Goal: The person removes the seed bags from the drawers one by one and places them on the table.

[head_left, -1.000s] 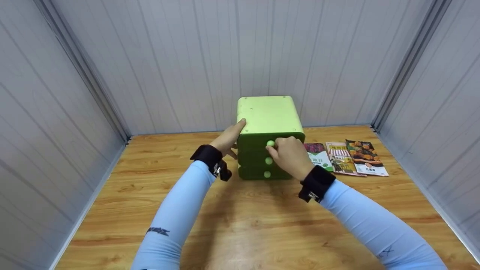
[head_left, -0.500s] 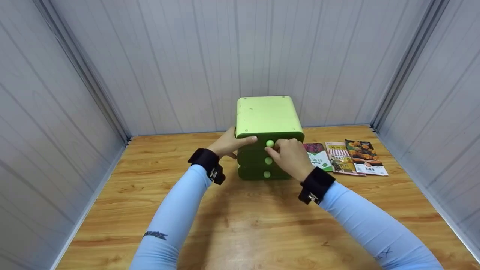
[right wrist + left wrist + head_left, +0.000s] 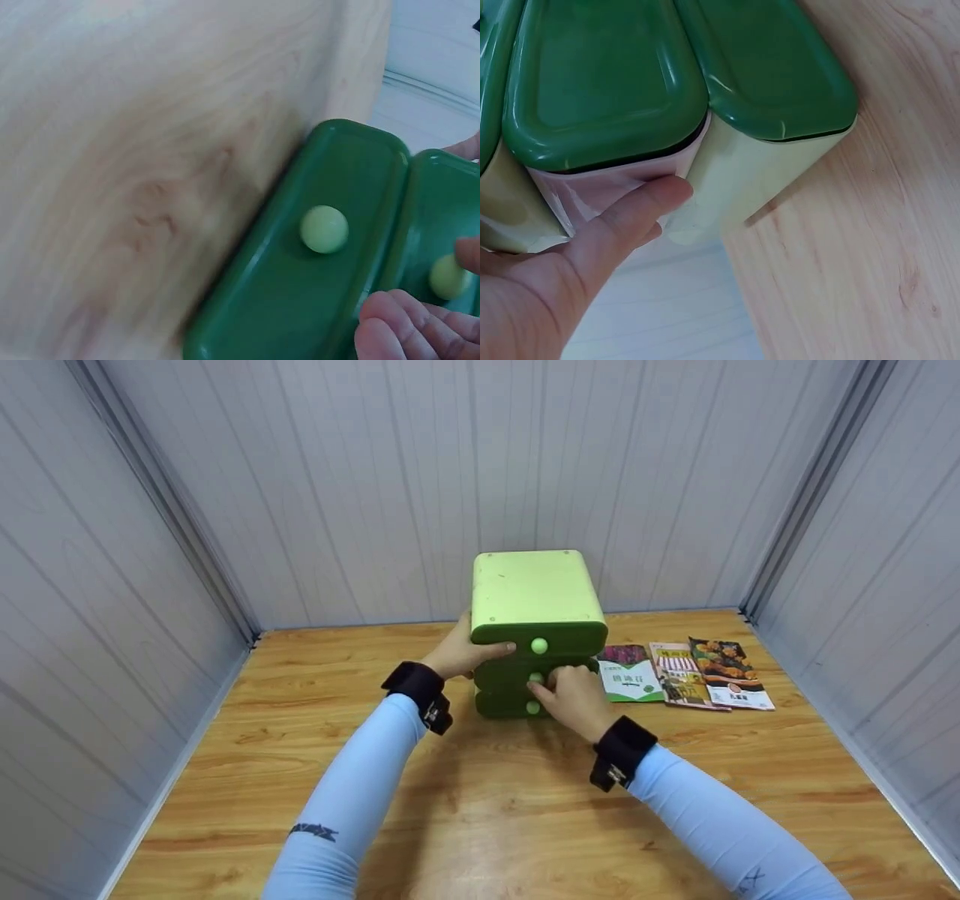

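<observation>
A small drawer cabinet (image 3: 536,585) has a pale yellow-green top and stacked dark green drawers with round light-green knobs. My left hand (image 3: 454,652) rests on its left side, thumb laid straight across the front near the top drawer (image 3: 570,639). In the left wrist view, an extended finger touches the cabinet's side wall. My right hand (image 3: 577,701) pinches the middle drawer's knob (image 3: 448,280), thumb against it and other fingers curled close by. Below it, the bottom knob (image 3: 324,229) shows untouched in the right wrist view. The index fingertip is hidden there.
To the cabinet's right, several seed-packet-like printed packets lie on the wooden table (image 3: 337,720): a green-and-white one (image 3: 631,679), a yellow one (image 3: 682,679) and one with orange flowers (image 3: 731,671). Pale panel walls (image 3: 360,487) enclose the back and sides.
My right hand has moved down from the top knob to the middle knob. My left thumb has shifted from the cabinet's top edge down onto its front. All the drawers look unmoved.
</observation>
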The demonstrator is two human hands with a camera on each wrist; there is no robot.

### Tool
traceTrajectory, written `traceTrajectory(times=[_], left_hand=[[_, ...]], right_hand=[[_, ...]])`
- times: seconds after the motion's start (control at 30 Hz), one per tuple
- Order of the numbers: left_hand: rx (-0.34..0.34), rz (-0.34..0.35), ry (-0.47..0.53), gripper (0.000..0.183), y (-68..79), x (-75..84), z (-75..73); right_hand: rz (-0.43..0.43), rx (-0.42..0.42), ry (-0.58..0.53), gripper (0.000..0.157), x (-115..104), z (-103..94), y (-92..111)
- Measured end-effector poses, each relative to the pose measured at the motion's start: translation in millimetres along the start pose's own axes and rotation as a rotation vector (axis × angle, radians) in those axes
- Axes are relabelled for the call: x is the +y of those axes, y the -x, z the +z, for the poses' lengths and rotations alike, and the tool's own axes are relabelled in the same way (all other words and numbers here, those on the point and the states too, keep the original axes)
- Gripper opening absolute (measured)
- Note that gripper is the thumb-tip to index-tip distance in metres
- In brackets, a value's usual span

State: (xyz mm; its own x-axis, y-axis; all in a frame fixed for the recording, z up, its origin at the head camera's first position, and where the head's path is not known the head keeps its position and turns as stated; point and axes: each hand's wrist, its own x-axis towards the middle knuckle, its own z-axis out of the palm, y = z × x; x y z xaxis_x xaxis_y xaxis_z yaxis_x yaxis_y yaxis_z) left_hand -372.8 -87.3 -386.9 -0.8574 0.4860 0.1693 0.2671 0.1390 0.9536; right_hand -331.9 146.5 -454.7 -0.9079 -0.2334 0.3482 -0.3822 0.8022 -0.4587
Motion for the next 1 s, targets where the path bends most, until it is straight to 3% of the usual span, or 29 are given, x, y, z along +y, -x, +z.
traceTrajectory(times=[0.37,0.7,1.0], left_hand=[[-0.008,0.055,0.012,0.086,-0.5,-2.3,1.2],[0.017,0.01,-0.002,0.092,1.9,0.5,5.7],[0.03,0.0,-0.018,0.091,2.4,-1.4,6.3]], right_hand=[[0.087,-0.004,-0.093,0.058,-3,7.6,-2],[0.061,0.004,-0.098,0.061,-4,4.0,3],[0.043,-0.035,-0.113,0.049,-7,0.4,17]])
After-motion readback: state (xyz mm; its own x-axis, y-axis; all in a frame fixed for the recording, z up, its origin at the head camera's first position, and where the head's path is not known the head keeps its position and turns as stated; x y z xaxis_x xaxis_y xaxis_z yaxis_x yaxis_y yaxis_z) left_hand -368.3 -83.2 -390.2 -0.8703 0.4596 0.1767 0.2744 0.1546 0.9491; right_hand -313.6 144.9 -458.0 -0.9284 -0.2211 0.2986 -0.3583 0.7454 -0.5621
